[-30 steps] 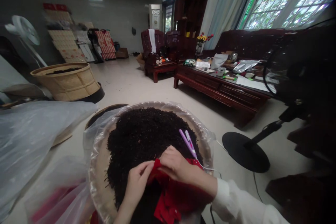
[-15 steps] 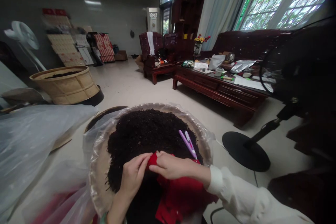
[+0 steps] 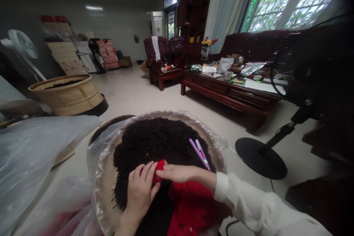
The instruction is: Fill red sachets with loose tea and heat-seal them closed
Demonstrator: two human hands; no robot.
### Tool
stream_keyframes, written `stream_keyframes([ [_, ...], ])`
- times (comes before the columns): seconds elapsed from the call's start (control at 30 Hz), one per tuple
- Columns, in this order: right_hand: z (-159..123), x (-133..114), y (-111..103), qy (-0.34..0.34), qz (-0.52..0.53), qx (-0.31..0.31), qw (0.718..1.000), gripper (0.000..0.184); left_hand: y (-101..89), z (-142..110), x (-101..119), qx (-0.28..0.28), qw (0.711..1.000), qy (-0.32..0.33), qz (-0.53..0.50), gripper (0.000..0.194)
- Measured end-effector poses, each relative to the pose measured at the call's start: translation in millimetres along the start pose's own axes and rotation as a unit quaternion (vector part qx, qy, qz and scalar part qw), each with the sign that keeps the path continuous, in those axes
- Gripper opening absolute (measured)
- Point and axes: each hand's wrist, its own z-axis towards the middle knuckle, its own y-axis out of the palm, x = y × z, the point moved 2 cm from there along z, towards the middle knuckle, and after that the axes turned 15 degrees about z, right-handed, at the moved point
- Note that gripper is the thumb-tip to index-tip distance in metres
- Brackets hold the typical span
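A round tray (image 3: 106, 169) lined with clear plastic holds a heap of dark dried leaves (image 3: 157, 143) right below me. My left hand (image 3: 141, 190) and my right hand (image 3: 184, 173) both pinch the top edge of a red bag (image 3: 190, 206) lying on the near side of the heap. A purple and white tool (image 3: 199, 153) lies on the leaves just past my right hand. My right arm wears a white sleeve.
Clear plastic sheeting (image 3: 35, 147) spreads at the left. A woven basket (image 3: 66, 94) of dark leaves stands further left. A black standing fan (image 3: 301, 92) is at the right, its base (image 3: 261, 158) on the floor. A cluttered wooden table (image 3: 232, 90) stands beyond.
My hands have shifted slightly toward me along the red bag's edge, and my left fingers now lie flatter over it. The view has tilted a little.
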Motion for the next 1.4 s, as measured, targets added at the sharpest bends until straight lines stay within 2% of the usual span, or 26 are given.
stream_keyframes([
  [0.17, 4.1, 7.1, 9.6, 0.033, 0.173, 0.002, 0.984, 0.026, 7.5, -4.3, -3.5, 0.009, 0.998, 0.02, -0.06, 0.038],
  [0.37, 10.8, 22.4, 13.2, 0.105, 0.292, 0.049, 0.949, 0.023, 9.2, -13.5, -4.2, -0.014, 0.998, 0.005, -0.069, 0.039],
  [0.43, 11.7, 24.7, 12.4, 0.146, 0.318, 0.043, 0.936, 0.026, 8.6, -15.8, -3.9, -0.012, 0.999, 0.005, -0.051, 0.041],
  [0.57, 9.6, 22.8, 11.3, 0.188, 0.314, 0.013, 0.93, 0.041, 6.8, -15.5, -3.9, -0.006, 1.0, 0.023, -0.01, 0.046],
  [0.77, 9.8, 14.4, 10.6, 0.174, 0.26, 0.038, 0.949, 0.047, 6.5, -13.3, -0.9, -0.021, 1.0, 0.012, 0.009, 0.049],
  [0.9, 13.4, 10.7, 17.0, 0.157, 0.242, -0.006, 0.957, 0.058, 13.6, -17.1, 0.1, -0.025, 0.999, 0.003, -0.026, 0.051],
  [1.0, 13.4, 8.7, 17.8, 0.145, 0.244, -0.015, 0.959, 0.067, 19.6, -19.7, -2.6, -0.033, 0.998, -0.022, -0.056, 0.052],
  [1.1, 16.0, 3.4, 0.1, 0.121, 0.24, -0.022, 0.963, 0.072, 22.7, -19.6, -8.5, -0.018, 0.995, -0.072, -0.065, 0.049],
  [1.17, 23.0, -1.7, -27.7, 0.084, 0.188, 0.02, 0.978, 0.078, 23.6, -18.6, -13.0, 0.009, 0.992, -0.106, -0.064, 0.046],
  [1.2, 28.0, -4.0, -45.8, 0.061, 0.141, 0.073, 0.985, 0.082, 24.2, -18.2, -15.0, 0.022, 0.99, -0.122, -0.062, 0.044],
  [1.23, 33.3, -6.1, -65.5, 0.031, 0.068, 0.153, 0.985, 0.08, 24.9, -18.0, -16.7, 0.031, 0.988, -0.136, -0.061, 0.043],
  [1.27, 38.3, -7.6, -84.3, 0.003, -0.022, 0.237, 0.971, 0.074, 25.9, -18.2, -18.0, 0.035, 0.986, -0.148, -0.061, 0.042],
  [1.3, 43.7, -6.9, -99.2, -0.004, -0.057, 0.276, 0.959, 0.079, 27.1, -18.7, -18.9, 0.035, 0.985, -0.158, -0.062, 0.042],
  [1.33, 48.9, -4.2, -110.4, 0.009, -0.094, 0.302, 0.949, 0.091, 28.4, -19.7, -19.7, 0.033, 0.983, -0.167, -0.063, 0.041],
  [1.37, 53.6, 0.5, -117.2, 0.053, -0.151, 0.313, 0.936, 0.103, 29.9, -21.1, -20.3, 0.029, 0.982, -0.176, -0.064, 0.041],
  [1.4, 57.7, 6.4, -119.2, 0.097, -0.193, 0.303, 0.928, 0.111, 31.6, -22.8, -21.0, 0.023, 0.98, -0.184, -0.066, 0.042],
])
